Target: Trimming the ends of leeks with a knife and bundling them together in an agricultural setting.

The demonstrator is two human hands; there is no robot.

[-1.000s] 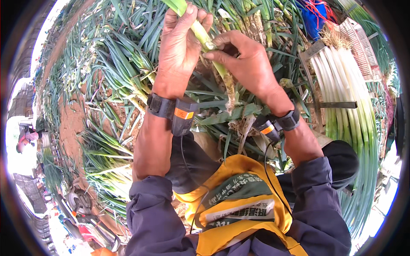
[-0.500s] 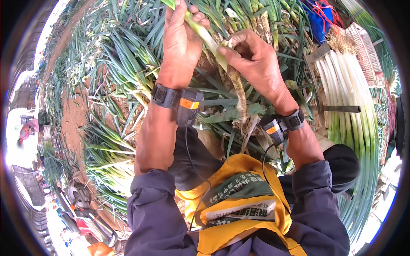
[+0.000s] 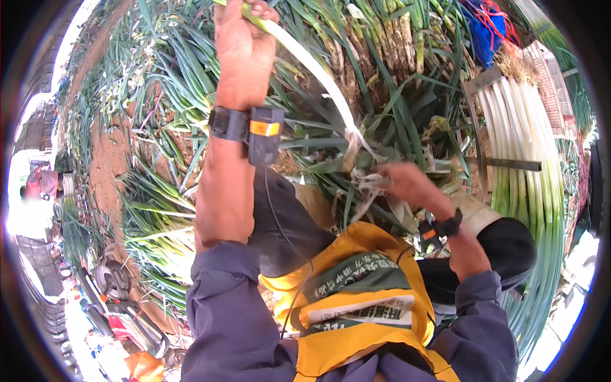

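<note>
My left hand [image 3: 247, 54] is wrapped round a large green onion [image 3: 321, 76] near its green part. Its bare white shank curves down to the right. Pale, ragged strips of outer skin [image 3: 368, 183] trail around the shank's lower end. My right hand [image 3: 410, 184], blurred by motion, is closed beside that end, with the strips at its fingertips. Just where its fingers meet the strips is hard to make out. Both wrists carry black straps with small devices.
Unpeeled green onions [image 3: 388, 54] lie heaped ahead, with more on the left [image 3: 159, 223]. Cleaned white-stemmed onions [image 3: 519, 127] rest across a metal rack [image 3: 509, 163] on my right. A blue bag [image 3: 482, 38] and a pale plastic crate [image 3: 554, 76] stand behind it.
My right hand has moved down toward me from the stalk's middle, and the shank now shows smooth and white. My left hand has shifted slightly left, still gripping the onion.
</note>
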